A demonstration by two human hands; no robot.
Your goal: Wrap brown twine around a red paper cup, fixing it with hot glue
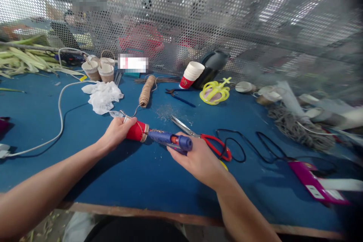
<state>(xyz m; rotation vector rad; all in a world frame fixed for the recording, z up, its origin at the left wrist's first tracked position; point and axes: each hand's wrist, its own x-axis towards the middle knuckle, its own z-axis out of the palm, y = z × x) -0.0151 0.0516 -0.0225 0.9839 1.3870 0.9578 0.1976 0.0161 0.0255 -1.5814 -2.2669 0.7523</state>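
My left hand (117, 132) is closed round a red paper cup (135, 131) lying on its side, with twine wound at its rim. A thin cord runs from the cup to a spool of twine (147, 91) just beyond it. My right hand (195, 157) grips a blue hot glue gun (167, 137), its nozzle end at the cup's rim; whether it touches I cannot tell. Red-handled scissors (214, 145) lie partly behind my right hand. White lace (103, 96) is bunched beyond my left hand.
Twine-wrapped cups (106, 71) stand at the back left near corn husks (25, 58). Stacked paper cups (192, 73), pliers (181, 96) and a yellow crown-shaped piece (214, 92) sit further back. Grey cord (300, 128) and a purple power strip (316, 183) lie right; a white cable (60, 109) crosses left.
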